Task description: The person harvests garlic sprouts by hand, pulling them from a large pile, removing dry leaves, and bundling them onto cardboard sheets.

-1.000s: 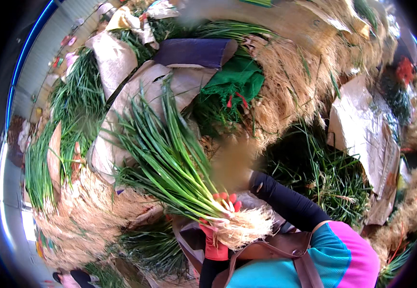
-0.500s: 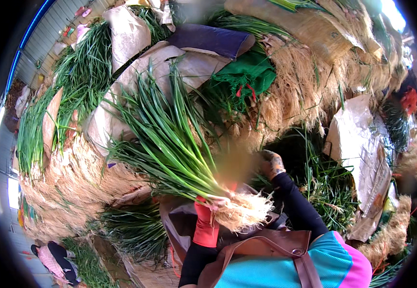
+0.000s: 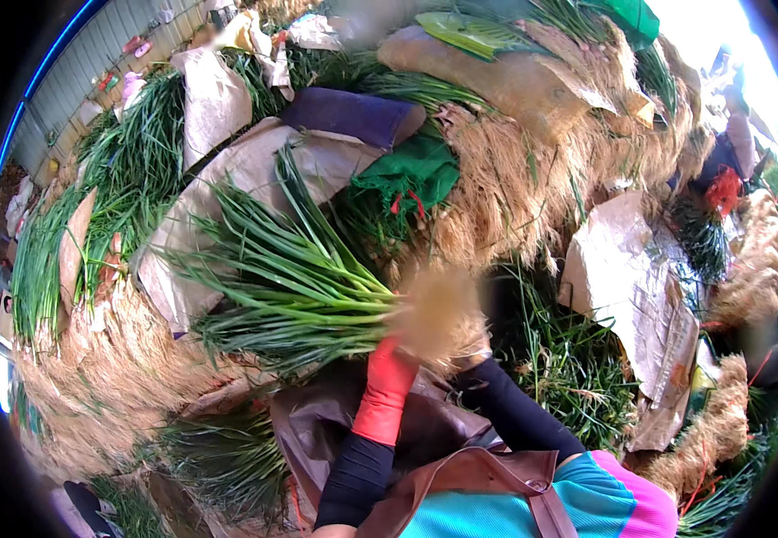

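My left hand (image 3: 391, 360), in a red glove, is closed around the lower stems of a bunch of what looks like green garlic (image 3: 317, 300). The long green leaves fan out to the left and away from me. The root end points right, mostly covered by a blurred tan spot in the picture. Beside those roots is my right hand (image 3: 473, 353), in a patterned glove. The same blur hides its fingers, so whether it touches or grips the roots cannot be told. Both forearms wear black sleeves, and a brown apron (image 3: 488, 471) covers my front.
Piles with pale roots (image 3: 138, 377) lie on the left, and another root pile (image 3: 514, 179) stands ahead. Beige sheeting (image 3: 228, 179), a dark purple sheet (image 3: 353, 115) and green netting (image 3: 416, 175) cover parts. Loose green leaves (image 3: 568, 359) and a whitish sack (image 3: 631, 269) lie to the right.
The bunch has swung so its leaves point more to the left. My right hand has come from farther out on the right in to the root end. The whole view has shifted slightly.
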Available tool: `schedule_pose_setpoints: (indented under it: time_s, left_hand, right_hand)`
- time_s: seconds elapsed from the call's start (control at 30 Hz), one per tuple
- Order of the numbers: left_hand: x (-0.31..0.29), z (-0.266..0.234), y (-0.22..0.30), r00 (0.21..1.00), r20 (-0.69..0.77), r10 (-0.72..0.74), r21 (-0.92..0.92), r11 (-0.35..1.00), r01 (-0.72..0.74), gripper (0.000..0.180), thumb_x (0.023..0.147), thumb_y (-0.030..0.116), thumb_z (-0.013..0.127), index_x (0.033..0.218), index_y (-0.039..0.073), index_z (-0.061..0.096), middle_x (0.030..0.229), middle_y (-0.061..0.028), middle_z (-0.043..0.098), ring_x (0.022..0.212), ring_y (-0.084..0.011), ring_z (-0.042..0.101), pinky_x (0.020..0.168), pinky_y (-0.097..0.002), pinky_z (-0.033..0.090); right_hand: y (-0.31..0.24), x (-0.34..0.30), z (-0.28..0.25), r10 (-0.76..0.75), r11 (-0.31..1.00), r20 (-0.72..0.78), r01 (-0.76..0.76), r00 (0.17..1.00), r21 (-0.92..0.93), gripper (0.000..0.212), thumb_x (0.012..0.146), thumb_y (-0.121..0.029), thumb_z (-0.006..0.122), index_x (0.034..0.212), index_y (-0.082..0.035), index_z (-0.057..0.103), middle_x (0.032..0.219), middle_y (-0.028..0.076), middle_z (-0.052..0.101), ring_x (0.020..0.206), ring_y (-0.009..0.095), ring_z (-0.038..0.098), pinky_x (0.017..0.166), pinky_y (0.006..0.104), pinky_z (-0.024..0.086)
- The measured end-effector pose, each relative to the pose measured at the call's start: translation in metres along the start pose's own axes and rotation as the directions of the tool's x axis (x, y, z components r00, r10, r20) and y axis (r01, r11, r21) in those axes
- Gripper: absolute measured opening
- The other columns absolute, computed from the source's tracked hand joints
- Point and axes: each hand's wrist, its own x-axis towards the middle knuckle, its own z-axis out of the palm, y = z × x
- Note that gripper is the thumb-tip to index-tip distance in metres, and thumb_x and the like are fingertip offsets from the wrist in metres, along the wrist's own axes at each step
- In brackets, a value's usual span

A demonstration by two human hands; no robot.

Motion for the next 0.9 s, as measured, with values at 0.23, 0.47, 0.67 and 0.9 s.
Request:
schedule_pose_setpoints:
  time_s: [0.23, 0.47, 0.67, 0.9]
  left_hand:
    - [-0.007, -0.006, 0.000, 0.999, -0.008, -0.032, 0.133, 0.991, 0.032, 0.046, 0.083, 0.004, 0.054, 0.128, 0.003, 0.043, 0.114, -0.0041, 0.053, 0.101, -0.0110, 0.050, 0.074, -0.0181, 0.044]
    - [-0.004, 0.024, 0.017, 0.916, 0.397, -0.062, -0.338, 0.918, 0.208, 0.037, 0.091, 0.021, 0.052, 0.122, 0.001, 0.047, 0.107, -0.0039, 0.057, 0.093, -0.0130, 0.055, 0.089, -0.0235, 0.041]
    - [0.015, 0.030, 0.002, 0.984, 0.177, 0.032, -0.260, 0.966, 0.016, 0.040, 0.097, 0.034, 0.036, 0.115, 0.002, 0.050, 0.112, -0.0080, 0.055, 0.101, -0.0197, 0.053, 0.093, -0.0320, 0.040]
    - [-0.002, 0.029, 0.010, 0.923, 0.362, 0.134, -0.618, 0.775, 0.129, 0.037, 0.096, 0.033, 0.041, 0.114, 0.003, 0.052, 0.107, -0.0076, 0.057, 0.096, -0.0170, 0.056, 0.087, -0.0310, 0.045]
  right_hand:
    - [0.001, -0.007, 0.001, -0.054, 0.913, 0.011, 0.054, 0.998, -0.404, 0.046, 0.092, -0.024, 0.046, 0.131, -0.003, 0.037, 0.133, 0.013, 0.042, 0.121, 0.026, 0.042, 0.104, 0.0378, 0.032]
    - [0.015, -0.001, 0.015, -0.013, 0.677, 0.134, 0.107, 0.991, -0.728, 0.035, 0.086, -0.012, 0.057, 0.119, -0.001, 0.052, 0.120, 0.016, 0.053, 0.111, 0.031, 0.051, 0.095, 0.0355, 0.040]
    - [0.013, -0.008, 0.021, -0.135, 0.420, 0.156, 0.199, 0.979, -0.885, 0.058, 0.076, -0.021, 0.071, 0.126, -0.002, 0.047, 0.129, 0.017, 0.045, 0.121, 0.031, 0.043, 0.098, 0.0363, 0.037]
    - [-0.029, -0.012, 0.093, -0.107, 0.906, 0.083, 0.132, 0.991, -0.403, 0.043, 0.081, -0.010, 0.064, 0.121, -0.005, 0.050, 0.119, 0.013, 0.051, 0.095, 0.021, 0.059, 0.074, 0.0309, 0.052]
